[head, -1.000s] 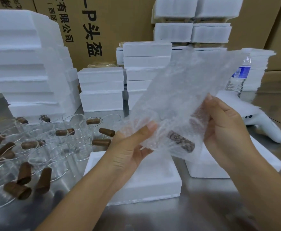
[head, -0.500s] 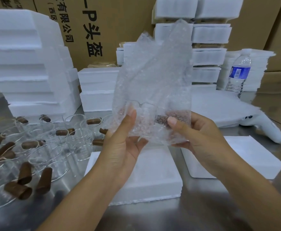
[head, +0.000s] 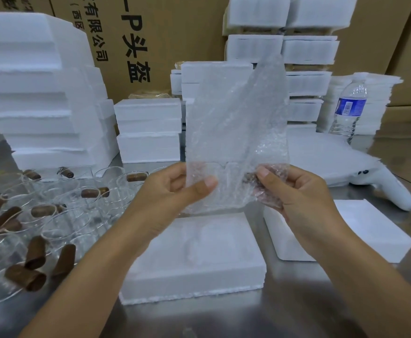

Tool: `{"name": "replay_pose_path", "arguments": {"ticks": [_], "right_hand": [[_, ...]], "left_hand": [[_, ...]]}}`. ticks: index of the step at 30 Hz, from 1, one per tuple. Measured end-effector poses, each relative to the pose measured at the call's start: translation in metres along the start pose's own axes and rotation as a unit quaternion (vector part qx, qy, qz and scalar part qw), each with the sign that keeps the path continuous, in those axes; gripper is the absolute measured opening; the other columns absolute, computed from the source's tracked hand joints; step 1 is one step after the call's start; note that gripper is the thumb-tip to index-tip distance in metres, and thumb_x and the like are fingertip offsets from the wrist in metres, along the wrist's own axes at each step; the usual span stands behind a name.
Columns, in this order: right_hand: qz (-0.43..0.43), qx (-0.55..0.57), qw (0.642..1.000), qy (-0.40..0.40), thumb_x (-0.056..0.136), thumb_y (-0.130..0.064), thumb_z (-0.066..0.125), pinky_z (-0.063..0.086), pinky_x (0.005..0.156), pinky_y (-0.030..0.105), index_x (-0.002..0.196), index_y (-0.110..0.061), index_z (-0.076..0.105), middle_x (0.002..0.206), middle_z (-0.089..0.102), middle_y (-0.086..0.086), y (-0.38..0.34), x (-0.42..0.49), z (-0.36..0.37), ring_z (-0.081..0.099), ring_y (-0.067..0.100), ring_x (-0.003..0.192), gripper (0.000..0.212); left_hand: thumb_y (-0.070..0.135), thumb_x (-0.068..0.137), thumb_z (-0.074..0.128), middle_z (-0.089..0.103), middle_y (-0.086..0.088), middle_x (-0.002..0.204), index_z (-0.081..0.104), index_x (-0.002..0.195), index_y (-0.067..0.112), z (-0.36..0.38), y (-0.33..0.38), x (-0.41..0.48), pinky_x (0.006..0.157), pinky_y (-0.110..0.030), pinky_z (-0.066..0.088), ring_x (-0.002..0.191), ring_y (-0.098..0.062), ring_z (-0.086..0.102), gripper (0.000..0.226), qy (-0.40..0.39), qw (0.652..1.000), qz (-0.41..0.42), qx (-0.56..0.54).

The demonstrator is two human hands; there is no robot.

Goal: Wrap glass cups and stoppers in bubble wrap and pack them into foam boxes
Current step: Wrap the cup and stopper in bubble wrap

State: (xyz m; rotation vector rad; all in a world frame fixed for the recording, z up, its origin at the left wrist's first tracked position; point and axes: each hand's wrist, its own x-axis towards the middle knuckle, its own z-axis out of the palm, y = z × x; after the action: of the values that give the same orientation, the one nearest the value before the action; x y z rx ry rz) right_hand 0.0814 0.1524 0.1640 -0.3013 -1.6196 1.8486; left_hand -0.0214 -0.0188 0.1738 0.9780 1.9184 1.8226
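A clear sheet of bubble wrap stands upright in front of me, held by its lower edge. My left hand pinches the lower left corner between thumb and fingers. My right hand grips the lower right part, where a brown stopper shows dimly through the folded wrap. Directly below lies an open foam box with a moulded hollow. Several glass cups and loose brown stoppers cover the metal table on the left.
A second foam piece lies to the right of the open box. A white handheld tool and a water bottle stand behind it. Stacks of foam boxes and cardboard cartons line the back.
The bubble wrap has swung from a rightward slant to upright. My right hand has rolled the stopper further into the lower right corner, and both hands have moved closer together.
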Motion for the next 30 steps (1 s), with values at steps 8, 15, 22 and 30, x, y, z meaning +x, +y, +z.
{"name": "replay_pose_path", "arguments": {"ticks": [8, 15, 22, 30], "right_hand": [[0.011, -0.022, 0.998, -0.058, 0.058, -0.038, 0.07, 0.056, 0.072, 0.023, 0.087, -0.017, 0.073, 0.088, 0.075, 0.002, -0.001, -0.004, 0.005, 0.071, 0.013, 0.084, 0.035], [-0.009, -0.096, 0.995, -0.035, 0.079, -0.055, 0.052, 0.05, 0.086, 0.03, 0.078, -0.022, 0.076, 0.088, 0.075, -0.006, -0.005, -0.005, 0.008, 0.07, 0.01, 0.086, 0.041], [-0.118, -0.178, 0.977, 0.023, 0.082, -0.002, 0.064, 0.036, 0.043, 0.01, 0.058, -0.021, 0.064, 0.05, 0.056, -0.014, -0.001, -0.007, 0.006, 0.046, 0.001, 0.045, 0.031], [-0.139, -0.169, 0.973, -0.078, 0.078, 0.012, 0.063, 0.04, 0.043, 0.009, 0.046, -0.027, 0.061, 0.045, 0.055, -0.015, -0.002, -0.011, 0.008, 0.053, -0.001, 0.043, 0.05]], "left_hand": [[0.031, 0.063, 0.079, 0.07, 0.008, 0.112, 0.06, 0.119, 0.022, 0.008, -0.01, 0.002, 0.096, -0.033, 0.049, 0.108, -0.008, 0.064, 0.06, 0.042, 0.997, 0.047, -0.044], [0.039, 0.06, 0.076, 0.068, 0.005, 0.116, 0.061, 0.118, 0.031, 0.006, -0.01, 0.0, 0.093, -0.045, 0.052, 0.109, -0.016, 0.065, 0.061, -0.03, 0.998, 0.044, -0.044], [0.042, 0.06, 0.079, 0.071, 0.015, 0.1, 0.064, 0.1, 0.04, 0.012, -0.009, -0.003, 0.077, -0.017, 0.053, 0.093, -0.004, 0.068, 0.043, -0.066, 0.994, 0.071, 0.04], [0.027, 0.07, 0.078, 0.071, 0.011, 0.094, 0.063, 0.095, 0.03, 0.018, -0.008, -0.005, 0.076, -0.017, 0.053, 0.087, -0.004, 0.068, 0.029, -0.067, 0.992, 0.093, 0.051]]}}
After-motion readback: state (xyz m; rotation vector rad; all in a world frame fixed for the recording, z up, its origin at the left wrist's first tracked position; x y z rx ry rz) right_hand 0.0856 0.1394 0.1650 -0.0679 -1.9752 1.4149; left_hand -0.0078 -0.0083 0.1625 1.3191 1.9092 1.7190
